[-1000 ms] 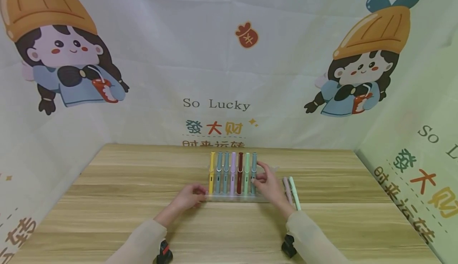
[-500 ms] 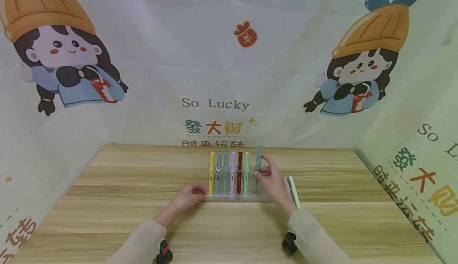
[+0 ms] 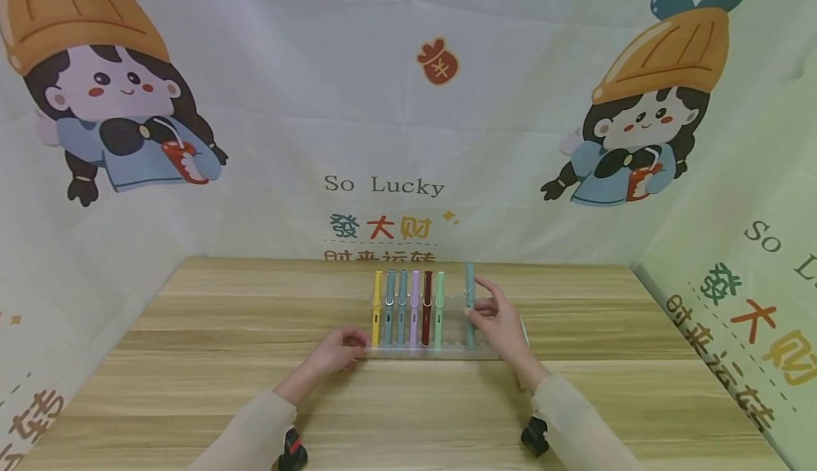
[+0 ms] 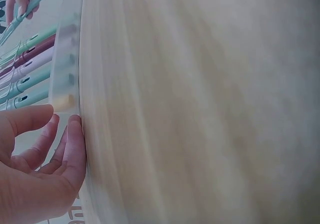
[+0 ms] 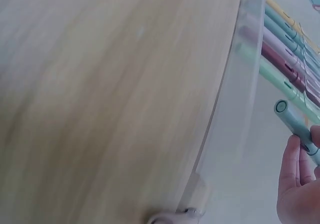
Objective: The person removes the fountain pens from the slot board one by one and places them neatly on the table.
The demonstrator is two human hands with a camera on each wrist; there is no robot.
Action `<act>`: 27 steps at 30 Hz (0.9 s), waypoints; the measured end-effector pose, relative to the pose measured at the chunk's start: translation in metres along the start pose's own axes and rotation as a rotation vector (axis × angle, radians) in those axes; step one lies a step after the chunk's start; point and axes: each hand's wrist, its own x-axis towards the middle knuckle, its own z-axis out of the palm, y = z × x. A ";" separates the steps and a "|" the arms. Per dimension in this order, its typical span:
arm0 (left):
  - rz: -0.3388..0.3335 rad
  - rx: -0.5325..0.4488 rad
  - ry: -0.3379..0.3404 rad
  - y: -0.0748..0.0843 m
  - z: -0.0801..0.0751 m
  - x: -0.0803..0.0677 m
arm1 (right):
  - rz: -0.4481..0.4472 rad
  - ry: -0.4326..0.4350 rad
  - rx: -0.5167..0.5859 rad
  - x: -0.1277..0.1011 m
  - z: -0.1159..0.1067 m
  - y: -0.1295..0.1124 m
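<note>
In the head view a clear plastic pen stand (image 3: pixel 418 353) holds a row of upright pens: yellow (image 3: pixel 377 308), two blue-grey, lilac (image 3: pixel 415 308), dark red (image 3: pixel 427 308) and light green (image 3: pixel 439 308). My left hand (image 3: pixel 338 350) pinches the stand's left end between thumb and fingers. With thumb and fingers, my right hand (image 3: pixel 501 322) grips another blue-grey pen (image 3: pixel 469 286), held nearly upright over the right part of the stand. The right wrist view shows that pen's lower end (image 5: pixel 281 106) raised clear of the stand's front strip (image 5: pixel 230 114).
A mint pen (image 3: pixel 525 329) lies on the wooden table (image 3: pixel 408 414) to the right, mostly behind my right hand. A mauve pen (image 5: pixel 172 218) shows at the bottom of the right wrist view. A printed cloth (image 3: pixel 281 102) hangs behind the table.
My right hand has lifted the blue-grey pen from beside the light green one and carried it right, leaving a gap in the row. The left hand has stayed at the stand's end.
</note>
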 end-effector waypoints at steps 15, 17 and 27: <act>0.009 -0.002 -0.003 -0.004 0.001 0.002 | 0.065 -0.019 -0.015 -0.014 -0.034 0.000; 0.006 -0.004 -0.003 -0.004 0.000 0.002 | 0.060 -0.020 -0.024 -0.015 -0.038 0.000; 0.016 0.003 -0.010 -0.004 -0.001 0.002 | -0.012 0.010 -0.035 -0.018 -0.060 0.019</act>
